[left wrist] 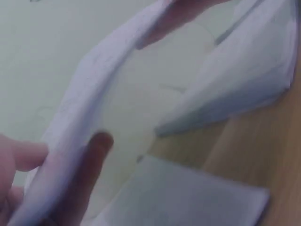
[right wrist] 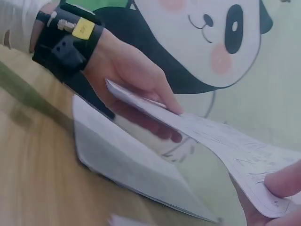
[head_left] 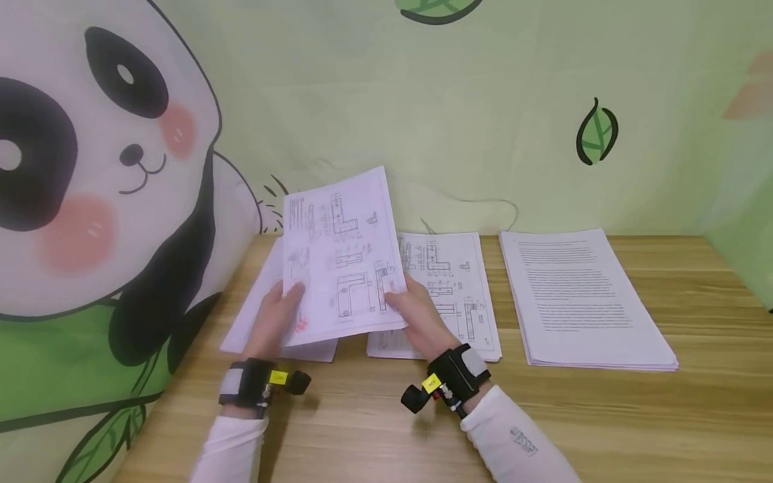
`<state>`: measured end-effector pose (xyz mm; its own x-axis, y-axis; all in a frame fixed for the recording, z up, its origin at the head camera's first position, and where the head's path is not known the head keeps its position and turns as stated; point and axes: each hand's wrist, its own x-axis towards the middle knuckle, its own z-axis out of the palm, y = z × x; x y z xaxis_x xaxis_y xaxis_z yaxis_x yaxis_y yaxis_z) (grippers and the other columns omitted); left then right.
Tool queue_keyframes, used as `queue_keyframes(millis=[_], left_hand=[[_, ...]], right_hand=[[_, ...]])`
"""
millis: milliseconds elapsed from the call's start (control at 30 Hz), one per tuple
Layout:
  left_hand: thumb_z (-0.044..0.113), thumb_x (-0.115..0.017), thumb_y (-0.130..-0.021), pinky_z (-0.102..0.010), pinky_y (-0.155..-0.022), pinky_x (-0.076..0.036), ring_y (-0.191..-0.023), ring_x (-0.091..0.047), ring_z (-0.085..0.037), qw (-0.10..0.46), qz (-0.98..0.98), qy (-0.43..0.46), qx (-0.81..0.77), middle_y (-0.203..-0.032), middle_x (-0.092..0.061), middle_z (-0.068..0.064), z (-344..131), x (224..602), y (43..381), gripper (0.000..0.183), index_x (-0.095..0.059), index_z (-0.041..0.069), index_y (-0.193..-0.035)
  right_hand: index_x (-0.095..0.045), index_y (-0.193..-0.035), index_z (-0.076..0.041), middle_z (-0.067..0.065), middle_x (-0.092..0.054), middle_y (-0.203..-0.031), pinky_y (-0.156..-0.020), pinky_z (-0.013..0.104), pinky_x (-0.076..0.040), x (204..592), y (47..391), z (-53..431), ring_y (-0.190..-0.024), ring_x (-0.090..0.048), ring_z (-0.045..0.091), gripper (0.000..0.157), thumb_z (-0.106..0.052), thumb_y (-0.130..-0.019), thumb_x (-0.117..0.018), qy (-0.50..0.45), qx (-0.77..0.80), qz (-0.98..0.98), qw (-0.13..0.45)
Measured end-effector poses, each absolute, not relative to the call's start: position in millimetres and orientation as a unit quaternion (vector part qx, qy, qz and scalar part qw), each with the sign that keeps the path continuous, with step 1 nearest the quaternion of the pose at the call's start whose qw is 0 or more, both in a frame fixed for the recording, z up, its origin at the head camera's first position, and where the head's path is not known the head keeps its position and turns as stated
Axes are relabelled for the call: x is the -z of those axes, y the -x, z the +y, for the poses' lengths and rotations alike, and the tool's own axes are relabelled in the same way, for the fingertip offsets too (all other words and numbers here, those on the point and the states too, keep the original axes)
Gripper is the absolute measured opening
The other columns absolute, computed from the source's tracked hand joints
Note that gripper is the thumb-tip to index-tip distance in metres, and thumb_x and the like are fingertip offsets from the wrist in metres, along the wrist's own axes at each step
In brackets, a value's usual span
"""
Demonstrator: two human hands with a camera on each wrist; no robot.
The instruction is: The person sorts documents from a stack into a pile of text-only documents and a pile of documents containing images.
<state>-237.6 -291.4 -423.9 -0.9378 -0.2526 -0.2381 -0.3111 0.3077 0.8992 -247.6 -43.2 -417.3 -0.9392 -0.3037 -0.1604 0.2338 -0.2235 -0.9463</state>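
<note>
A sheaf of paper point(head_left: 329, 261) printed with technical drawings and a red stamp is held up between both hands, tilted above the table. My left hand point(head_left: 274, 318) grips its lower left edge, thumb on the printed face and fingers behind. On the opposite edge my right hand point(head_left: 423, 315) pinches the paper the same way, thumb on top. In the right wrist view the sheaf point(right wrist: 225, 141) bends slightly between the two hands. Below it lies a left stack of paper point(head_left: 253, 315), partly hidden. A middle stack point(head_left: 483, 322) with similar drawings sits behind my right hand.
On the right of the wooden table point(head_left: 604, 422) lies a stack of text pages point(head_left: 580, 302). A cloth backdrop point(head_left: 483, 121) with a panda and leaves stands behind the table, and a thin cord-like line point(head_left: 477, 200) shows on it. Both wrists wear black camera straps point(head_left: 459, 372).
</note>
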Motion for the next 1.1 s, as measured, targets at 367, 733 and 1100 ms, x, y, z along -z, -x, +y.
queue_keyframes(millis=[367,733,1100], left_hand=[[0.036,-0.046,-0.096,-0.033,-0.075,-0.053,-0.097,-0.062,-0.024,0.016,0.788,0.053,-0.614,-0.117,-0.06,-0.003,-241.2,402.2,241.0,0.047,-0.033,0.032,-0.14],[0.017,-0.043,-0.096,-0.035,-0.08,-0.051,-0.094,-0.06,-0.024,0.032,0.793,-0.008,-0.608,-0.117,-0.059,-0.005,-188.0,420.8,247.0,0.046,-0.034,0.025,-0.14],[0.019,-0.06,-0.09,-0.035,-0.079,-0.056,-0.091,-0.068,-0.022,0.046,0.807,0.019,-0.589,-0.112,-0.069,-0.013,-189.2,446.4,259.8,0.04,-0.052,0.015,-0.129]], right_hand=[[-0.044,-0.136,-0.02,0.007,-0.063,-0.119,-0.074,0.027,-0.052,402.9,255.4,16.7,-0.101,-0.062,0.019,0.044,-0.021,-0.093,-0.052,-0.015,0.717,0.684,0.138],[-0.028,-0.147,-0.013,0.014,-0.055,-0.129,-0.08,0.027,-0.048,407.4,270.3,76.2,-0.108,-0.056,0.022,0.055,-0.016,-0.096,-0.046,-0.027,0.663,0.738,0.123],[-0.038,-0.141,-0.005,0.02,-0.058,-0.128,-0.091,0.038,-0.045,421.0,277.2,101.5,-0.105,-0.059,0.027,0.056,-0.017,-0.089,-0.058,-0.04,0.574,0.808,0.125]])
